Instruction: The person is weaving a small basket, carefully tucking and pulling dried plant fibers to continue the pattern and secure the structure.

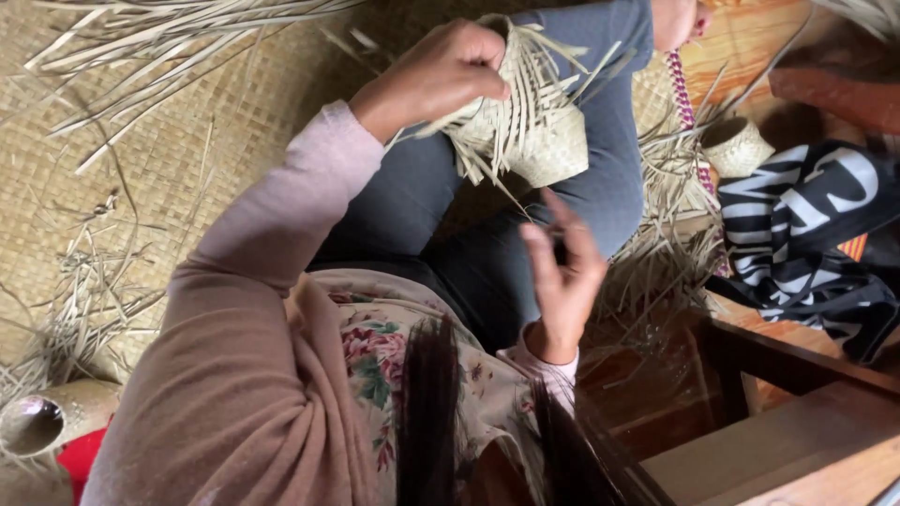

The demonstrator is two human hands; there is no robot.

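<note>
My left hand [441, 75] grips the rim of a small half-woven straw basket [530, 126] that rests on my knee in grey trousers. Loose strip ends stick out of the basket in all directions. My right hand [562, 272] is raised below the basket, apart from it, palm turned towards me. Its thumb and fingers pinch a small dark object [560, 248] that I cannot identify. A pink sleeve covers my left arm.
I sit on a woven mat [187, 122] strewn with loose dry strips [84, 300]. A small finished woven basket [738, 145] and a black-and-white striped cloth [806, 225] lie at the right. Wooden furniture [787, 412] stands at the lower right, a pale jar [37, 422] at the lower left.
</note>
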